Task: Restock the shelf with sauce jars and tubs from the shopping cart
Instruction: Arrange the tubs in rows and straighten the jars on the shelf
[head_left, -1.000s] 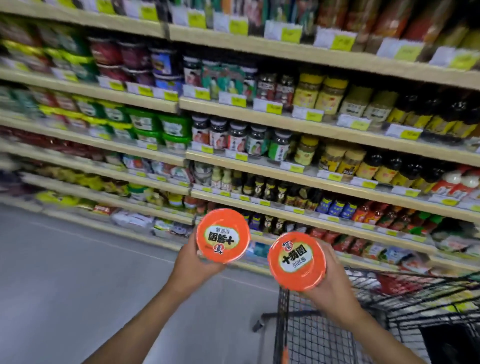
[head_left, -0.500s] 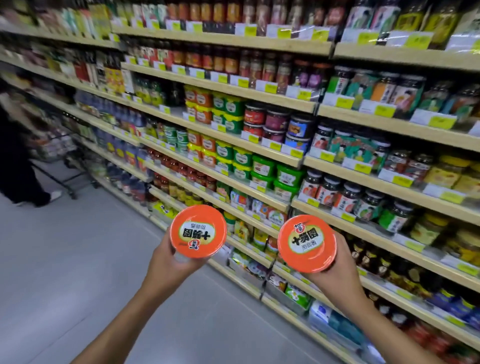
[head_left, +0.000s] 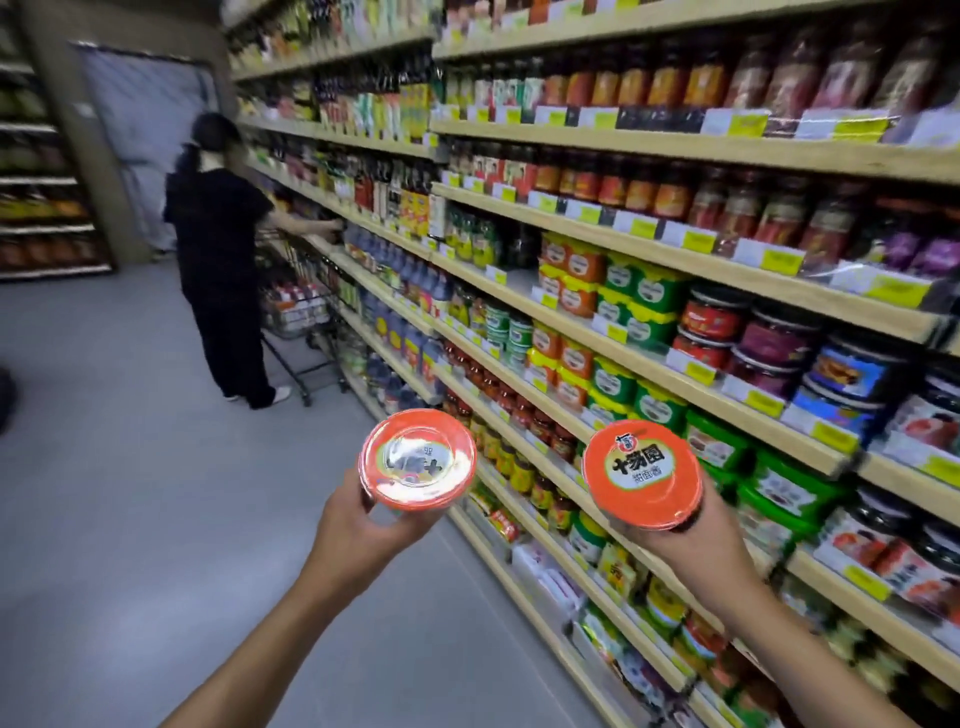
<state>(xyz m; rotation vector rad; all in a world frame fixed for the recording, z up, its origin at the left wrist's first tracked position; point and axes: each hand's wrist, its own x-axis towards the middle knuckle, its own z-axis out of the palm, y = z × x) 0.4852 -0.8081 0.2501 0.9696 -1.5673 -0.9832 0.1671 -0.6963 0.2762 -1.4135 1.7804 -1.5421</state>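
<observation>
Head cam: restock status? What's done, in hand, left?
Done: the shelf already carries rows of orange tubs and green tubs, so it looks partly stocked. In hand: the left hand grips a tub and the right hand a second tub, neither placed yet. Left: shelve both. The cart being emptied is out of view, so its remaining stock cannot be told.

The wooden shelf runs past the right hand, its boards edged with yellow price tags. Above and beyond that hand stand stacked orange tubs and green tubs, with dark-lidded jars to their right. Left of the left hand lies grey floor, where a cart stands far beyond.
</observation>
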